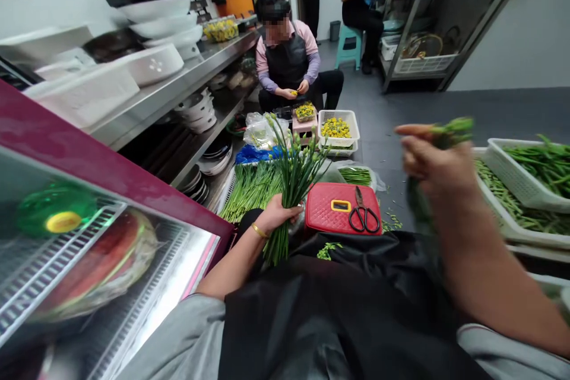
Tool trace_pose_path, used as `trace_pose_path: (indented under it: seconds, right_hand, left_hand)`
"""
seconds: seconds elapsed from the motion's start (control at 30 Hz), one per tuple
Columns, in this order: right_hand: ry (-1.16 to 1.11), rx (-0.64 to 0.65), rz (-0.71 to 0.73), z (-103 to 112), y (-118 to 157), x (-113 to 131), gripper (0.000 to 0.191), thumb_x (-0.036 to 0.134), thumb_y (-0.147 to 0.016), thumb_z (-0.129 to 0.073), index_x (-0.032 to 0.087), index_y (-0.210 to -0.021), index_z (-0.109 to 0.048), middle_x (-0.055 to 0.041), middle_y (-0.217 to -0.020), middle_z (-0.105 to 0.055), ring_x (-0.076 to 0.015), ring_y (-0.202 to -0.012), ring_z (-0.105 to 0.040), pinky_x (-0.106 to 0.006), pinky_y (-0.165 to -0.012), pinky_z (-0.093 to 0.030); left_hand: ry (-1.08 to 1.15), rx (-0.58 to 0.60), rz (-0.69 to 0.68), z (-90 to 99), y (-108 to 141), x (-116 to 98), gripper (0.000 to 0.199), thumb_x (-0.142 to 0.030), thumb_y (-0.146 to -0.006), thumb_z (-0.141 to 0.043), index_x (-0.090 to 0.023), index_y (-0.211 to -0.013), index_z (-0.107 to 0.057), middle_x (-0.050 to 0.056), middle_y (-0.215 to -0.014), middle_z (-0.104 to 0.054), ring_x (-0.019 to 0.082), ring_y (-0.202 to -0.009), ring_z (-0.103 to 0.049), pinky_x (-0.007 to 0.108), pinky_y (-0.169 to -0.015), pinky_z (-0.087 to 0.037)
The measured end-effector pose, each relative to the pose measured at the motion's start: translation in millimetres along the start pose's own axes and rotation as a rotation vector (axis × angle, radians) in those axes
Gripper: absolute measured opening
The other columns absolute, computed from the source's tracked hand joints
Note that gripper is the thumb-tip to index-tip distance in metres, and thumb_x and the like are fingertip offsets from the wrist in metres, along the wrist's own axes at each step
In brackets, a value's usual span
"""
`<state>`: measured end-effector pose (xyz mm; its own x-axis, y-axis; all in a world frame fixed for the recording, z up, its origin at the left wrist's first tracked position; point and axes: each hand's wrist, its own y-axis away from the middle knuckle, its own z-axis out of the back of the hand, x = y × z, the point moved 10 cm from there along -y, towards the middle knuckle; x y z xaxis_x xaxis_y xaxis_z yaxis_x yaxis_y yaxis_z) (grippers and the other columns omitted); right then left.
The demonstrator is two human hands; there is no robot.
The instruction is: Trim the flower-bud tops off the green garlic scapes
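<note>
My left hand (280, 214), a bangle at its wrist, is closed around an upright bunch of flowering chives (294, 175) with pale buds at the top. Out to the right, my right hand (430, 157) is raised and smeared by motion. Its fingers are closed on some green chive pieces (454, 130) that stick out past the knuckles. Scissors (364, 214) with black handles lie on a red lidded box (320, 208) in front of my lap. A few green buds (328, 250) rest on my black apron. More long chives (252, 190) fill a basket beyond my left hand.
A co-worker (289, 59) sits opposite, handling small yellow flowers. Beside them is a white basket (338, 124) of yellow flowers. Baskets of green stems (538, 166) stand at right. A glass-fronted fridge (111, 261) and a steel shelf (200, 80) with dishes bound the left.
</note>
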<state>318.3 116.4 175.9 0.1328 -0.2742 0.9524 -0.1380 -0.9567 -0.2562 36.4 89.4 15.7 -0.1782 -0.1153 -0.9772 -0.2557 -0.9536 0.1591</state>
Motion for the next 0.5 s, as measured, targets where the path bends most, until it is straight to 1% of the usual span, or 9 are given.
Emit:
trace_pose_path:
  seconds: [0.03, 0.1, 0.13, 0.2, 0.3, 0.37, 0.4, 0.47, 0.5]
  right_hand:
    - [-0.024, 0.001, -0.025, -10.8, 1.9, -10.0, 0.031, 0.038, -0.063, -0.081, 0.018, -0.084, -0.068, 0.0088, -0.044, -0.032, -0.0026, -0.034, -0.02, -0.021, -0.034, -0.011]
    - [-0.006, 0.056, -0.062, -38.7, 2.9, -29.9, 0.035, 0.038, -0.064, -0.079, 0.014, -0.087, -0.069, 0.0093, -0.042, -0.032, -0.0026, -0.035, -0.023, -0.021, -0.035, -0.013]
    - [0.0, 0.067, -0.064, -48.9, 2.0, -36.7, 0.037, 0.039, -0.064, -0.078, 0.013, -0.088, -0.069, 0.0096, -0.042, -0.032, -0.0024, -0.035, -0.023, -0.021, -0.035, -0.014]
    - [0.017, 0.084, -0.088, -62.3, -0.7, -47.6, 0.041, 0.042, -0.062, -0.078, 0.011, -0.087, -0.069, 0.0103, -0.042, -0.031, -0.002, -0.036, -0.023, -0.021, -0.036, -0.014]
    - [0.066, 0.161, -0.163, -77.1, -2.3, -59.8, 0.043, 0.046, -0.059, -0.079, 0.011, -0.081, -0.067, 0.0106, -0.043, -0.03, -0.0017, -0.037, -0.022, -0.021, -0.037, -0.013]
    - [0.11, 0.21, -0.165, -86.6, -1.6, -62.7, 0.039, 0.046, -0.059, -0.079, 0.012, -0.073, -0.065, 0.0102, -0.044, -0.029, -0.002, -0.038, -0.022, -0.022, -0.038, -0.014]
    - [0.132, 0.213, -0.141, -89.5, -2.0, -61.7, 0.037, 0.046, -0.06, -0.079, 0.013, -0.07, -0.064, 0.0097, -0.044, -0.029, -0.0023, -0.039, -0.023, -0.022, -0.039, -0.015]
    - [0.176, 0.162, -0.057, -86.4, -5.4, -52.9, 0.035, 0.046, -0.062, -0.078, 0.014, -0.066, -0.063, 0.008, -0.046, -0.032, -0.0033, -0.041, -0.026, -0.023, -0.041, -0.018]
    - [0.183, 0.098, -0.004, -77.4, -8.6, -44.2, 0.035, 0.046, -0.062, -0.078, 0.015, -0.066, -0.062, 0.0072, -0.047, -0.034, -0.0041, -0.042, -0.028, -0.024, -0.041, -0.019]
  left_hand:
    - [-0.019, 0.0, -0.004, -0.5, 1.0, 0.6, 0.039, -0.045, -0.062, -0.076, -0.013, -0.071, -0.056, -0.004, -0.049, -0.053, 0.008, -0.042, -0.046, 0.022, -0.045, -0.037]
    - [-0.047, 0.005, -0.009, -0.9, 3.0, 3.1, 0.039, -0.045, -0.062, -0.077, -0.013, -0.069, -0.055, -0.004, -0.05, -0.052, 0.008, -0.043, -0.046, 0.021, -0.045, -0.037]
    - [-0.052, 0.01, -0.011, -1.4, 4.0, 4.5, 0.04, -0.045, -0.062, -0.077, -0.013, -0.069, -0.054, -0.004, -0.05, -0.052, 0.008, -0.044, -0.046, 0.021, -0.045, -0.036]
    - [-0.038, 0.032, -0.01, -3.7, 6.0, 6.9, 0.041, -0.046, -0.061, -0.077, -0.013, -0.069, -0.054, -0.004, -0.05, -0.052, 0.007, -0.044, -0.046, 0.021, -0.045, -0.036]
    - [-0.019, 0.073, -0.008, -9.3, 8.5, 7.5, 0.041, -0.047, -0.062, -0.077, -0.013, -0.071, -0.055, -0.004, -0.05, -0.052, 0.007, -0.043, -0.046, 0.021, -0.045, -0.037]
    - [-0.023, 0.098, -0.013, -13.3, 9.4, 5.4, 0.042, -0.047, -0.062, -0.077, -0.013, -0.072, -0.055, -0.005, -0.049, -0.052, 0.007, -0.042, -0.045, 0.021, -0.044, -0.037]
    - [-0.023, 0.108, -0.016, -15.1, 9.6, 4.0, 0.042, -0.047, -0.062, -0.077, -0.013, -0.073, -0.055, -0.005, -0.049, -0.052, 0.007, -0.042, -0.045, 0.02, -0.044, -0.037]
    - [-0.005, 0.12, -0.021, -16.6, 9.6, 0.7, 0.043, -0.047, -0.062, -0.078, -0.013, -0.073, -0.055, -0.005, -0.048, -0.051, 0.007, -0.041, -0.045, 0.02, -0.043, -0.036]
    - [0.013, 0.125, -0.024, -16.6, 9.6, -1.1, 0.043, -0.047, -0.062, -0.078, -0.013, -0.073, -0.054, -0.005, -0.049, -0.052, 0.007, -0.042, -0.045, 0.02, -0.043, -0.036]
